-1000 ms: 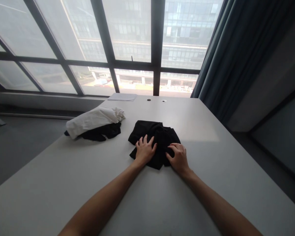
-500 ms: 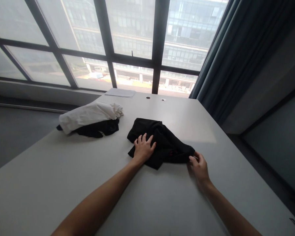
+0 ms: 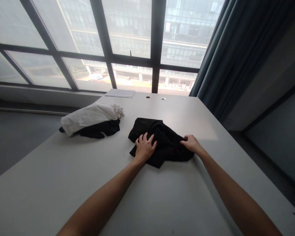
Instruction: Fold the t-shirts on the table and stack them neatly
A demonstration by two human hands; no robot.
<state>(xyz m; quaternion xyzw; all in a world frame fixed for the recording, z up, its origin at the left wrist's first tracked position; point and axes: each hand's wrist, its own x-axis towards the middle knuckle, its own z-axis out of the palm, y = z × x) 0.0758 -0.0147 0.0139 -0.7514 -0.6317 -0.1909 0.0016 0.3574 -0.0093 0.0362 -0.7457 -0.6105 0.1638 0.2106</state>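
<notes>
A crumpled black garment (image 3: 162, 139) lies in the middle of the grey table (image 3: 162, 203). My left hand (image 3: 145, 148) rests flat on its left part, fingers spread. My right hand (image 3: 191, 143) is on the garment's right part, with its fingers curled into the cloth in a pinch.
A rolled white cloth (image 3: 90, 116) lies over another black garment (image 3: 100, 130) at the table's left edge. A sheet of paper (image 3: 120, 93) and two cable holes (image 3: 155, 97) are at the far edge by the window. A dark curtain (image 3: 233, 55) hangs at right.
My right hand drew one side of the black garment out to the right, then moved back up onto the cloth. My left hand stayed pressed in place.
</notes>
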